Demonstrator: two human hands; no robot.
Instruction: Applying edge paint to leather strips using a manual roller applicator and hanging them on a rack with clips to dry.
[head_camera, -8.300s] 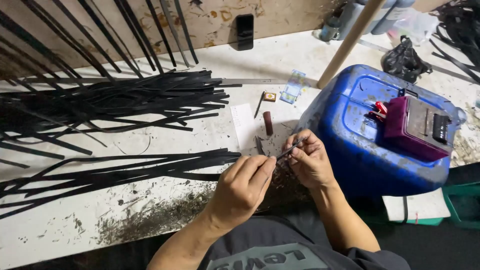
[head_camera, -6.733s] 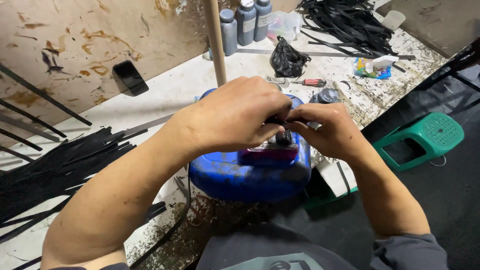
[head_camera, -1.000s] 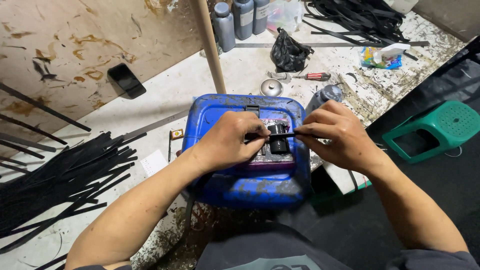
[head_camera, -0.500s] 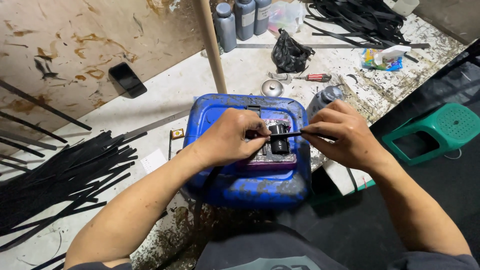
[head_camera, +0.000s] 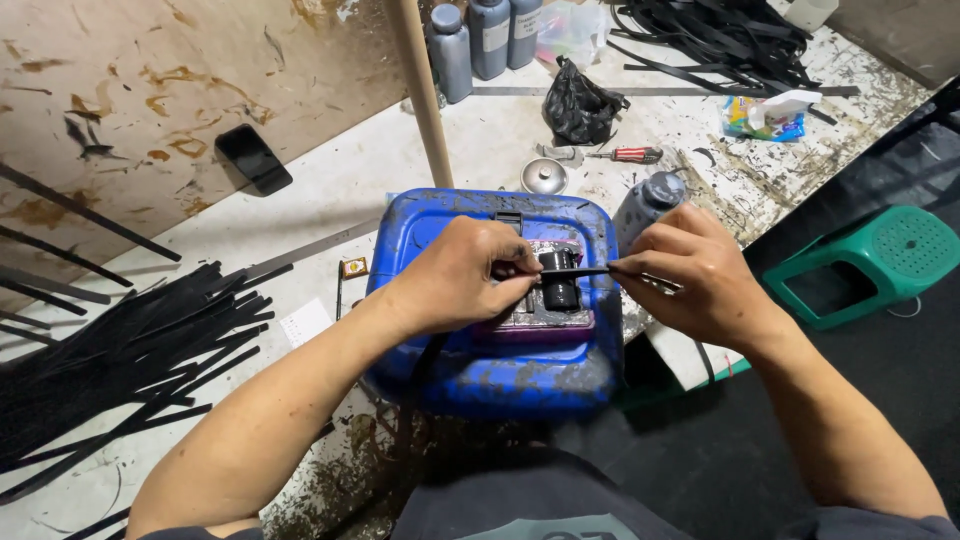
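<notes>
Both hands have barely shifted since half a second ago. Left hand (head_camera: 462, 282) and right hand (head_camera: 700, 275) each pinch one end of a thin black strip (head_camera: 578, 271), grip clenched, holding it level across a small black bottle (head_camera: 559, 282). This bottle stands on a purple block (head_camera: 540, 322) atop a blue canister (head_camera: 500, 360) on the stained tabletop (head_camera: 330, 190). Loose black strips (head_camera: 120, 350) lie well apart, left.
</notes>
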